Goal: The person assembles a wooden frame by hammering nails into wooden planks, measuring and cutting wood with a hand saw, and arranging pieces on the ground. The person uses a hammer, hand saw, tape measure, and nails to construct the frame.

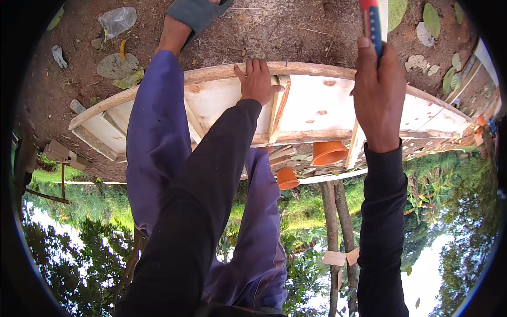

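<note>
Across the middle lies a long wooden frame [311, 69] with pale panels [317, 100] and short wooden crosspieces. My left hand [257, 82] is on its far rail beside a crosspiece [279, 108]. The fingers bend over the rail, and the thumb stretches toward the crosspiece. My right hand [378, 90] is raised over the right part of the frame, closed around a red and blue handle [374, 29]. The upper end of this tool is cut off by the picture's edge, so its kind cannot be made out.
My sandalled foot [196, 21] stands on bare soil beyond the frame, my leg crossing over it. Two orange pots [330, 153] show beside the near rail. Leaves [431, 20] and a clear plastic cup [118, 22] litter the ground. Trunks [330, 211] and greenery appear lower down.
</note>
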A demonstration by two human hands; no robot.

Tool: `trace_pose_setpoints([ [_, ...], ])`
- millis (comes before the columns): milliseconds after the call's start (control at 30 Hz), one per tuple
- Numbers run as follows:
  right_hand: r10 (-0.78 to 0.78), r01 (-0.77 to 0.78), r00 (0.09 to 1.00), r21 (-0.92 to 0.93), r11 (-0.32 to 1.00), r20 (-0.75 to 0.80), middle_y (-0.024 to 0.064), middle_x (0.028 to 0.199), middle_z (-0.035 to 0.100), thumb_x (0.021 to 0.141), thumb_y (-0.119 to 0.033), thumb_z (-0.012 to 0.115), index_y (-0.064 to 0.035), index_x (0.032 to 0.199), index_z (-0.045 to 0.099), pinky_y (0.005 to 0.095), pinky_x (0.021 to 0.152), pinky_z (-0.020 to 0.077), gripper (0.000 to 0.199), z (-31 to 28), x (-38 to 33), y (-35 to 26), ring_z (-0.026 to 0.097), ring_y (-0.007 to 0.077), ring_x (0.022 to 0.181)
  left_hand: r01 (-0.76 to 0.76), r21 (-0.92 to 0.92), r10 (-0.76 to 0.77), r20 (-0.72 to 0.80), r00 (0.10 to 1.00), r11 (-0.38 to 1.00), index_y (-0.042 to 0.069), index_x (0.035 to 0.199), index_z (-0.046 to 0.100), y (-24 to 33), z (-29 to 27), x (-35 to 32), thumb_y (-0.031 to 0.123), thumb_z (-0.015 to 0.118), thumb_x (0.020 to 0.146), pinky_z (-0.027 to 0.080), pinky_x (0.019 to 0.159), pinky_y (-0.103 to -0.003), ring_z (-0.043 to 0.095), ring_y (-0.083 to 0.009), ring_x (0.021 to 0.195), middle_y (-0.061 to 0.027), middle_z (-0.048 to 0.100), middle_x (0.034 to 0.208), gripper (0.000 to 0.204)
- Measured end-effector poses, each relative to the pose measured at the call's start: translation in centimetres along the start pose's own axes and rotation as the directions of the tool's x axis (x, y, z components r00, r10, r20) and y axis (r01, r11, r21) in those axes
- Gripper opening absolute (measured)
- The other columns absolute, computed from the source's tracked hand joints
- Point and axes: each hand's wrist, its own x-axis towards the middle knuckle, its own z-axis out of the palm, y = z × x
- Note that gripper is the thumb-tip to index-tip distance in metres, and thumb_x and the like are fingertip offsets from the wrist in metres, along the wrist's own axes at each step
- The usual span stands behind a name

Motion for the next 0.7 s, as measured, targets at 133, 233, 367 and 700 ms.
trace_pose_setpoints([
  [133, -0.169, 0.324, 0.901, 0.359, 0.876, -0.400, 0.0098, 0.072, 0.061, 0.110, -0.034, 0.045, 0.0018, 0.101, 0.044, 0.0433, 0.062, 0.0502, 0.037, 2.0, 1.0, 1.0, 0.067, 0.0252, 0.068, -0.015, -0.018, 0.015, -0.016, 1.000, 1.000, -0.004, 0.146, 0.037, 0.3, -0.3, -0.1, 0.057, 0.082, 0.076, 0.018, 0.114, -0.074, 0.031, -0.0364, 0.146, -0.0195, 0.041, 0.149, 0.102],
  [233, 0.254, -0.176, 0.864, -0.214, 0.961, 0.433, 0.0381, 0.086, 0.065, 0.104, -0.023, 0.050, 0.0068, 0.111, 0.040, 0.0592, 0.073, 0.0509, 0.032, 7.3, -7.1, 8.3, 0.067, 0.0527, 0.084, -0.010, -0.053, 0.013, 0.045, 0.999, 0.999, -0.004, 0.147, 0.035, 0.1, -0.8, -0.2, 0.054, 0.083, 0.076, 0.018, 0.114, -0.073, 0.030, -0.0360, 0.146, -0.0199, 0.040, 0.150, 0.103],
  [367, 0.206, -0.128, 0.895, -0.215, 0.968, 0.395, 0.0343, 0.080, 0.065, 0.104, -0.027, 0.053, 0.0055, 0.097, 0.052, 0.0553, 0.070, 0.0529, 0.034, 3.8, -4.1, 4.5, 0.067, 0.0509, 0.076, -0.054, -0.044, 0.050, -0.087, 0.995, 0.998, -0.004, 0.145, 0.037, -1.5, 0.7, 0.0, 0.049, 0.085, 0.075, 0.020, 0.114, -0.069, 0.034, -0.0356, 0.143, -0.0197, 0.041, 0.148, 0.100],
  [700, 0.273, -0.101, 0.809, -0.334, 0.937, 0.521, 0.0366, 0.085, 0.066, 0.104, -0.027, 0.051, 0.0050, 0.105, 0.043, 0.0596, 0.075, 0.0520, 0.033, 7.7, -8.8, 9.8, 0.067, 0.0544, 0.085, -0.153, 0.038, 0.155, -0.068, 0.986, 0.988, -0.005, 0.149, 0.033, -3.0, -2.2, -1.9, 0.038, 0.086, 0.077, 0.022, 0.122, -0.054, 0.030, -0.0399, 0.146, -0.0235, 0.038, 0.152, 0.099],
])
